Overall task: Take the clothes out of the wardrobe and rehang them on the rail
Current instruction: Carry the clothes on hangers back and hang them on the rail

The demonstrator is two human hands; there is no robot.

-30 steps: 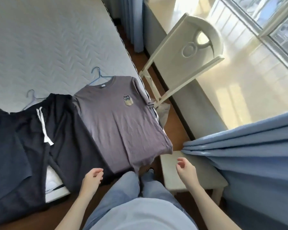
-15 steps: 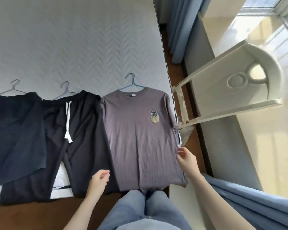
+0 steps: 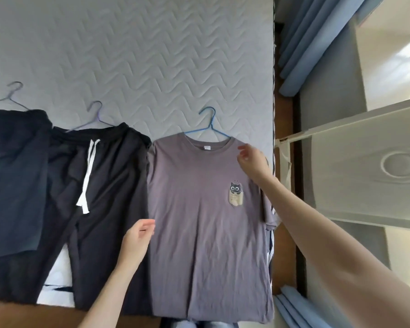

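Three garments lie flat, side by side, on a quilted mattress (image 3: 140, 55), each on a wire hanger with the hook pointing to the top of the frame.
- Centre right: grey T-shirt (image 3: 199, 221) on a blue hanger (image 3: 210, 124), with a cat pocket print (image 3: 235, 194) on the chest.
- Centre left: black drawstring trousers (image 3: 114, 185) on a purple hanger (image 3: 97, 114). Their edge meets the T-shirt's left side.
- Far left: dark navy garment (image 3: 12, 174) on a grey hanger (image 3: 12, 95), overlapping the trousers.

Left hand (image 3: 137, 240): lower centre, fingers loosely bent, at the seam between trousers and T-shirt, gripping nothing.
Right hand (image 3: 252, 162): over the T-shirt's shoulder beside the collar, fingers relaxed and slightly spread, nothing held. Contact with the cloth cannot be told.

Right of the frame: white chair (image 3: 376, 166). Upper right: blue curtain (image 3: 317, 43).
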